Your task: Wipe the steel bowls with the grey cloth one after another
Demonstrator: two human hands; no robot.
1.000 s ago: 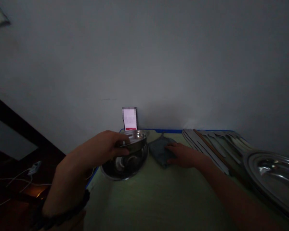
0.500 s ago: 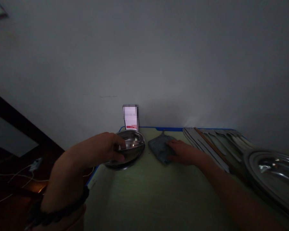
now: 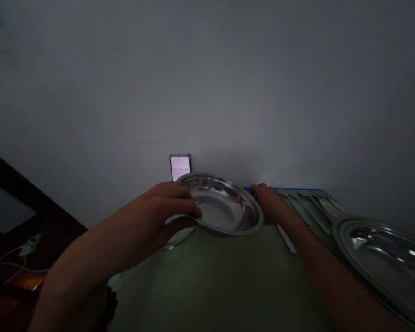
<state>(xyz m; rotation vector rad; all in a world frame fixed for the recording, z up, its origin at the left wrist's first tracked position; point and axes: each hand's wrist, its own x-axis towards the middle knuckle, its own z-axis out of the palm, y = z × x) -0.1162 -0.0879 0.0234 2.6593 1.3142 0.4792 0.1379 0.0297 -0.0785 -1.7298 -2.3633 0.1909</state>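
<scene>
My left hand [image 3: 174, 205] grips a shiny metal bowl [image 3: 224, 207] by its left rim, thumb below and fingers over the edge. The bowl is lifted off the table, tilted with its inside towards me. Behind its right rim my right hand [image 3: 265, 200] is closed, its fingertips partly hidden. Only a dark bit of the grey-blue cloth [image 3: 253, 193] seems to show at those fingers; the bowl covers the rest. Under my left hand, part of another metal dish [image 3: 180, 237] lies on the table.
A phone [image 3: 180, 167] showing a timer leans on the wall behind the bowl. Knives and other cutlery [image 3: 309, 210] lie at the back right. A large metal dish [image 3: 346, 230] stands at the right. White cables [image 3: 17, 263] are at the lower left, off the green table [image 3: 228, 286].
My left hand has raised the bowl off the dish below and carried it right. My right hand has shifted right and back; the cloth, in plain view before, is now almost wholly hidden.
</scene>
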